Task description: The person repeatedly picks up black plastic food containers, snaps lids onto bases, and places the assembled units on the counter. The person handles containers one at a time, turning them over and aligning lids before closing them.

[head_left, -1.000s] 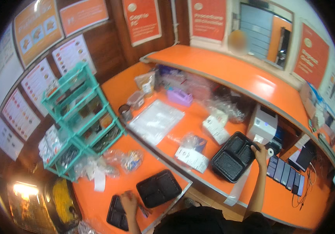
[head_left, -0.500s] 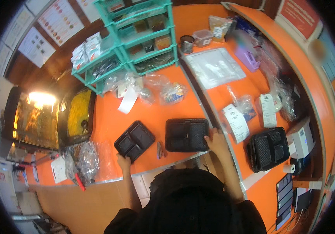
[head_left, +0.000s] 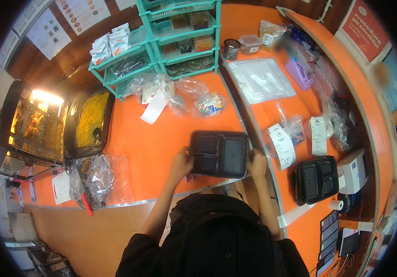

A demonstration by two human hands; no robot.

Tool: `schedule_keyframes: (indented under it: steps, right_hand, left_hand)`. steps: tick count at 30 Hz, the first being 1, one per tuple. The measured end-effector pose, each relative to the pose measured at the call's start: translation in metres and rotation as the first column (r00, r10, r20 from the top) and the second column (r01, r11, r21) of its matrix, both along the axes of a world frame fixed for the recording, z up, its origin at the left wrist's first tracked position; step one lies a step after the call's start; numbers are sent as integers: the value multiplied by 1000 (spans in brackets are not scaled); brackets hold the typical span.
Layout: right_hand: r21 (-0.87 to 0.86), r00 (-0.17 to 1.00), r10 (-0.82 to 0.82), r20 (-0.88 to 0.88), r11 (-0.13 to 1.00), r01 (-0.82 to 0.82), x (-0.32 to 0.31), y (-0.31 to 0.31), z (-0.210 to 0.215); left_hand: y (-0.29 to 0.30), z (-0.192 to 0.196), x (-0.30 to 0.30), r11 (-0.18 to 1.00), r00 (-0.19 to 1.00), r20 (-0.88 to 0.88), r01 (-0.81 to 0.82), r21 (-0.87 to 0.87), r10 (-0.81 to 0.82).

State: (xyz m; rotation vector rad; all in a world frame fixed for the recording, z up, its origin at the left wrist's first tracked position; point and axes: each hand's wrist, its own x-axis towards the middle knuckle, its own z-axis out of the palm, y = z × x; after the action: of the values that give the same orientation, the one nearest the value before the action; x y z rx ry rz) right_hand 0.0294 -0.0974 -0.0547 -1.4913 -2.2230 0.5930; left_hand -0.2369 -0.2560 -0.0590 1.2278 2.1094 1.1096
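Observation:
A black food tray with three compartments (head_left: 220,153) is at the front edge of the orange counter, between my hands. Only one tray outline shows there, so a second tray nested in it cannot be made out. My left hand (head_left: 182,164) grips its left side with the fingers curled in. On the opposite side, my right hand (head_left: 257,165) closes round the right rim. A small item, mostly hidden, lies beside my left wrist.
To the right sits a stack of black trays (head_left: 316,181) near a white printer (head_left: 353,171). Receipts (head_left: 281,145) lie on bags. Behind are teal racks (head_left: 187,46); a tray of yellow rice (head_left: 90,121) and a red-handled tool (head_left: 86,204) are left.
My left hand has moved right with the smaller-looking left tray, which now no longer shows apart from the other one. Both hands now hold the sides of one tray outline.

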Motion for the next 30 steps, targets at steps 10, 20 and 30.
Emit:
schedule_keyframes:
  steps: [10,20,30]
  right_hand:
    - [-272,955,-51,-292,962,-32,11,4,-1]
    - [62,954,-146,263,989,135,-26,-20,10]
    - [-78,988,-126,87,988,133,-42,-26,64]
  left_hand:
    - [25,-4,48,912,887,-459,-151,-380,-44]
    - [22,-13,38,977,963,-181,-211,-37,201]
    - [22,-7,32,979,985,-47,-168,-114,163]
